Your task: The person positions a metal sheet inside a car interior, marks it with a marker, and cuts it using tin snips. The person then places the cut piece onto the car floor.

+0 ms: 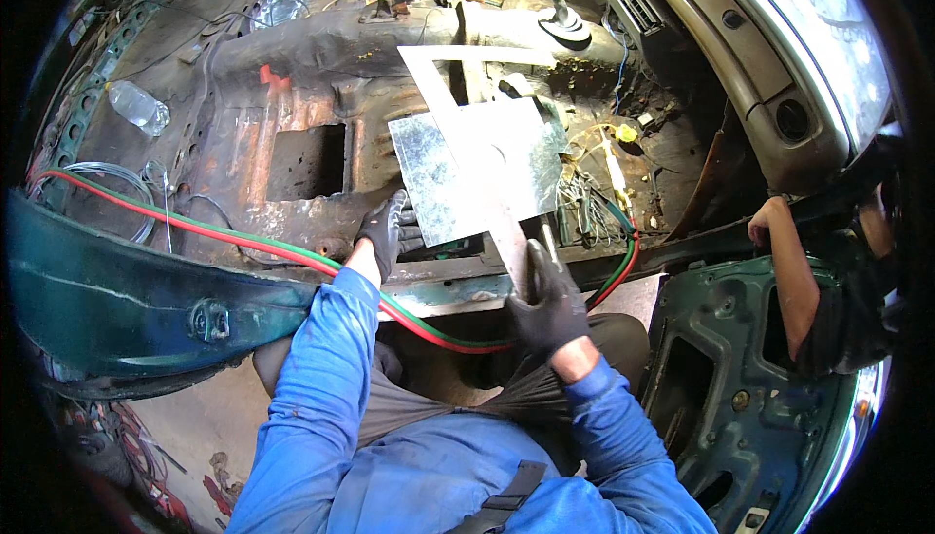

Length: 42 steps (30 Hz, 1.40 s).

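Grey sheet metal (pixel 429 178), cut as a rough rectangle, lies tilted on the rusty, stripped floor (pixel 224 76) of a car body. Across it rests a big L-shaped square (pixel 435 100), its corner and short arm beyond the sheet's far edge and its long arm running down toward the person. Strong glare whitens the middle, where the two overlap.

The right hand (pixel 547 300), in a dark glove, is closed around the near end of the long arm; a slim light rod (pixel 548 238) sticks up beside its fingers. The left hand (pixel 390 232), also gloved, lies at the sheet's lower left edge with its fingers stretched toward it; from this angle I can't tell whether they pinch the metal or only rest by it.

Left of the sheet is a square opening (pixel 310 164) in the floor. A red and green twin hose (pixel 195 227) passes under the left forearm and bends up on the right toward a yellow-fitted torch (pixel 616 169). Farther left are a clear plastic bottle (pixel 139 108) and a loop of wire (pixel 109 171). A lit lamp (pixel 563 25) stands near the dashboard (pixel 745 76). At right, another person's bare arm (pixel 794 271) hangs in front of a green door (pixel 740 368).
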Available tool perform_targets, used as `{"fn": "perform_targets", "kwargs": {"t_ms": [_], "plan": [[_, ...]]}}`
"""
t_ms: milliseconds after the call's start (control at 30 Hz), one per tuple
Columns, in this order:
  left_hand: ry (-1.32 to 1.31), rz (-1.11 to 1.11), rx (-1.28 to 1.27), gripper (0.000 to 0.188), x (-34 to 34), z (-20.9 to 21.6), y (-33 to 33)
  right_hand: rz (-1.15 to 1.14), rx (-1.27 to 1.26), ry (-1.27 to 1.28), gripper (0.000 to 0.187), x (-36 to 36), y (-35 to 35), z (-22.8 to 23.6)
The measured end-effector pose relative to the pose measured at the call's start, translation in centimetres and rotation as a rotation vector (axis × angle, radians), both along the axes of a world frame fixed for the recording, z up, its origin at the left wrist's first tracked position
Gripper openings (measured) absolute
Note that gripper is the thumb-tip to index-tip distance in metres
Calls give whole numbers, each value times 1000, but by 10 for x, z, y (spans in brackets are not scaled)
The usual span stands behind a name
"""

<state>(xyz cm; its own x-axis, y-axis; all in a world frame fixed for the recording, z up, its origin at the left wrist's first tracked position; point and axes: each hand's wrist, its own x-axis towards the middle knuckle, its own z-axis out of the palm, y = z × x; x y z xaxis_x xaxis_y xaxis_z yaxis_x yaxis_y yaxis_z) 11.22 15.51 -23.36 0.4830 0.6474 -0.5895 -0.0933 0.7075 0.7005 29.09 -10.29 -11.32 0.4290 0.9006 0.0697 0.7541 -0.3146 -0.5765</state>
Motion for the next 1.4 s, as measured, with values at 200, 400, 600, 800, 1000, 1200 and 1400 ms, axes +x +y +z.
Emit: {"fn": "perform_targets", "kwargs": {"t_ms": [200,400,600,800,1000,1200,1400], "plan": [[-38,-14,1,49,-7,-10,3,31,7,-52,81,49,-36,56],[-77,-23,-8,46,-5,-18,6,-84,86,-91,77,135,-59,24],[11,-21,35,45,-3,-2,1,-71,161,-143,74,228,-42,-12],[12,-36,59,46,-4,13,-2,-161,187,-133,72,293,-6,-47],[33,-33,58,45,-5,16,-6,-297,196,-22,66,328,15,-76],[-29,-39,47,43,-6,4,-3,-324,86,-378,66,370,16,-99],[-17,-23,15,47,-10,8,-2,-450,-49,-563,67,339,25,-112]]}}
